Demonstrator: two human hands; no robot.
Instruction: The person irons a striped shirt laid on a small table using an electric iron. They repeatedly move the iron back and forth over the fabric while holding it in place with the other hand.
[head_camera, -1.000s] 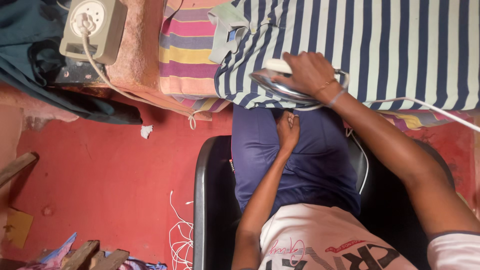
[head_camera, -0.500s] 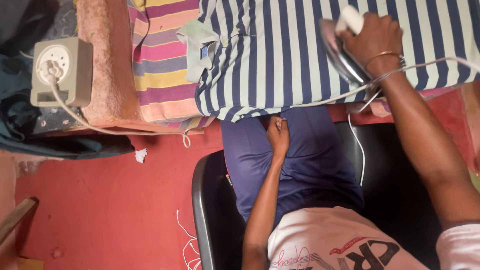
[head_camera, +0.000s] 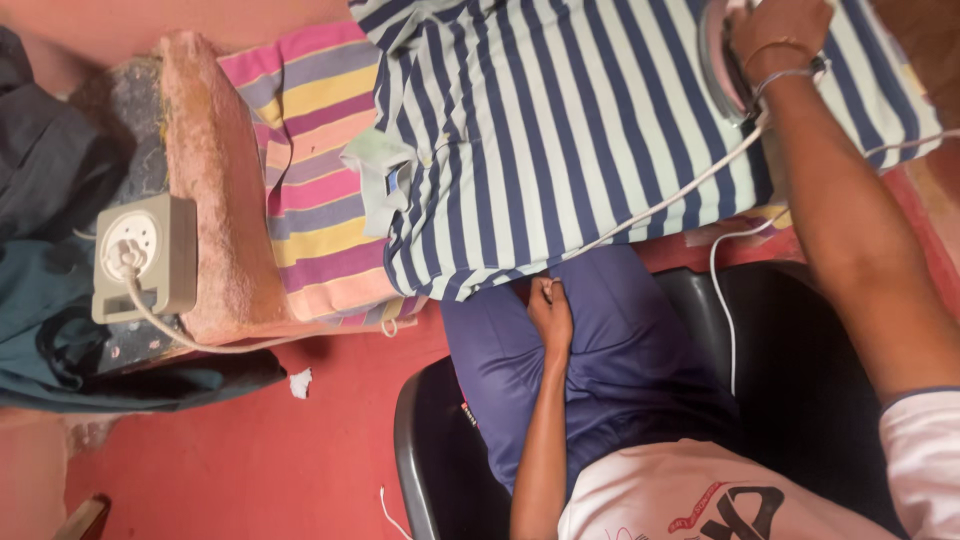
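Right hand grips iron — on striped shirt.

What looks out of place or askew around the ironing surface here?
The iron's white cord trails across the striped shirt being pressed by the right hand. A scrap of white paper lies on the red floor.

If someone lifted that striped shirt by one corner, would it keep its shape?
Probably not. The striped shirt lies flat, and its edge droops over the padded board's side, so it looks thin and floppy. It seems light for its size. The iron in the right hand rests on it, which would likely hold it down.
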